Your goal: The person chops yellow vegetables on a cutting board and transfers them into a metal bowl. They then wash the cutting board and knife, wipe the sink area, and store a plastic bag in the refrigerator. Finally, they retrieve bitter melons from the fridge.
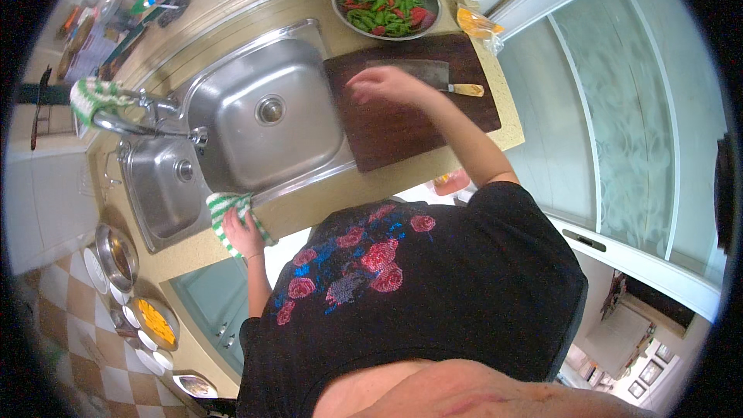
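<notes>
My left hand (241, 232) presses on a green-and-white striped cloth (220, 209) at the front rim of the sink, fingers over the fabric. Above a dark wooden cutting board (395, 139), my right hand (377, 84) hangs with loosely bent fingers and nothing visible in it; slight blur hides whether it touches the wood. Just behind that hand, a cleaver (432, 72) lies flat on the board, its pale handle pointing right. The steel double sink has a large basin (296, 145) and a smaller basin (157, 191), each with a drain.
Behind the board stands a steel bowl (336, 6) of green and red peppers. An orange plastic packet (479, 23) lies beside it. A chrome faucet (145, 128), with another striped cloth (96, 98) draped over it, reaches across the sink. Several dishes line the left counter, including sliced orange food (155, 322).
</notes>
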{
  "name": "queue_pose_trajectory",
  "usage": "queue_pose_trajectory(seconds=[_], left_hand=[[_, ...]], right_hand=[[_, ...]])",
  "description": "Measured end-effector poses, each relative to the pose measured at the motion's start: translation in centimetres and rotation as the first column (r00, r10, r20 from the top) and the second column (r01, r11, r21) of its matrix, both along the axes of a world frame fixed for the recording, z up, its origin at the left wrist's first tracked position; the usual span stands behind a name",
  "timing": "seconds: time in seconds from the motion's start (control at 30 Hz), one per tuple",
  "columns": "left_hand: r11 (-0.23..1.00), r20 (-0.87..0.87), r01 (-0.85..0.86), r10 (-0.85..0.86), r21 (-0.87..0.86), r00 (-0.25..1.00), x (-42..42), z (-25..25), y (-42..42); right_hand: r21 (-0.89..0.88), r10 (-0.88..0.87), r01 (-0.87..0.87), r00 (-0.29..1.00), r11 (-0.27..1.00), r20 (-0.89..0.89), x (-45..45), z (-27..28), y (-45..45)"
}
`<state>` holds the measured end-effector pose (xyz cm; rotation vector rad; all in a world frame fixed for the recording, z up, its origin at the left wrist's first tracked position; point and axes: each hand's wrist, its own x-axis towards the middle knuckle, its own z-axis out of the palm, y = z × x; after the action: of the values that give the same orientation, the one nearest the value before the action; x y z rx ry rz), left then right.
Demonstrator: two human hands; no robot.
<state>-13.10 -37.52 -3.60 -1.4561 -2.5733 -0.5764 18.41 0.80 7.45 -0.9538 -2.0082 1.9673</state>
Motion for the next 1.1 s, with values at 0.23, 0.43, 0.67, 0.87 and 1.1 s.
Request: queue_pose_trajectory(seconds=[0.23, 0.43, 0.67, 0.87, 1.1], left_hand=[[0.995, 0.021, -0.030, 0.032, -0.091, 0.999, -0.3, -0.3, -0.1], [0.997, -0.021, -0.020, 0.019, -0.081, 1.000, -0.3, -0.5, -0.2], [0.992, -0.024, -0.051, 0.048, -0.119, 0.999, -0.4, -0.6, -0.2], [0.991, -0.058, -0.019, 0.011, -0.133, 0.998, -0.8, -1.0, -0.4], [0.974, 0.022, 0.005, 0.000, -0.225, 1.000, -1.5, 0.2, -0.5]], right_hand=[[0.602, -0.530, 0.409, 0.848, 0.686, 0.029, 15.2, 0.3, 7.6], [0.957, -0.808, 0.235, 0.590, 0.172, 0.000, 23.8, -0.5, 14.1], [0.707, -0.821, 0.450, 0.459, 0.545, 0.341, 27.5, -6.3, 18.8], [0.160, -0.790, 0.783, 0.553, 0.602, 0.265, 27.6, -8.6, 20.7], [-0.162, -0.810, 0.798, 0.585, 0.581, -0.023, 27.1, -9.9, 21.0]])
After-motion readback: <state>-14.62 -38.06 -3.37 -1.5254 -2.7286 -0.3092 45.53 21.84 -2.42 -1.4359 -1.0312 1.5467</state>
